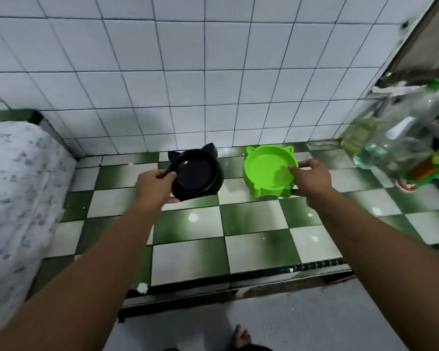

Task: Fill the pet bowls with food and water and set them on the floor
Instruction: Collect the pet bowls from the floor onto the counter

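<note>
Black bowl (194, 173) pinched at its rim by left grip (153, 184), green bowl (269, 171) (also empty) by right grip (312, 178).

- You get even, cool brightness; small glare spots sit on the checkered tiles (193, 217) at centre.
- The wall tiles (162, 59) bow toward 12 o'clock; the bottles (390, 148) at 3 o'clock blur.

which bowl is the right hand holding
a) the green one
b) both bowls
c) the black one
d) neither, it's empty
a: the right hand grips the near rim of the green bowl, thumb over the edge, while the left hand holds the black bowl.
</note>
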Demonstrator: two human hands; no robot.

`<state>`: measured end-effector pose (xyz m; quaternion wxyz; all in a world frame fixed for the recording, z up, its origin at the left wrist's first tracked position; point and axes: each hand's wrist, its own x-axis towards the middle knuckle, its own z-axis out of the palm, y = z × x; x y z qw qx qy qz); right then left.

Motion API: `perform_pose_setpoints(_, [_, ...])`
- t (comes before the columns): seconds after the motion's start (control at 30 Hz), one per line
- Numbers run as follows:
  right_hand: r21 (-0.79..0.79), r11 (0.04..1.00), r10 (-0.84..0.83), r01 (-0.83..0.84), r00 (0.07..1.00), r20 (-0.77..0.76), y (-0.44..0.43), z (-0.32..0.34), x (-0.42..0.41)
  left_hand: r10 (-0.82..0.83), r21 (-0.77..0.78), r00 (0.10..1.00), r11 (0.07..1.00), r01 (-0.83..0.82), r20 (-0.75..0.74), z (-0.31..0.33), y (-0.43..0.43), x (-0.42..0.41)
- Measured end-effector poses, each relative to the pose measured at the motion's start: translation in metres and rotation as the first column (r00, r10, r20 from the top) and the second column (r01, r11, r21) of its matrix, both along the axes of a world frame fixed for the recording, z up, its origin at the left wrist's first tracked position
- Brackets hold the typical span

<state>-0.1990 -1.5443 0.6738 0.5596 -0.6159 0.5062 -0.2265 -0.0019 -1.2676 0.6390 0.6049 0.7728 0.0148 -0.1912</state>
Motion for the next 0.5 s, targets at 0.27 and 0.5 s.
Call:
perform_pose_setpoints(0.27, [0.01, 1.0, -0.027, 0.027, 0.997, -0.068, -0.07, -0.034, 0.033, 0.01, 0.131, 1.0, 0.991, -0.008, -0.009, -0.031, -0.083, 0.022])
perform_pose_setpoints(0.5, [0.027, 0.999, 0.037, -0.033, 0.986, -0.161, -0.106, -0.079, 0.062, -0.023, 0.272, 0.999, 0.962, 0.011, 0.043, -0.063, -0.123, 0.04])
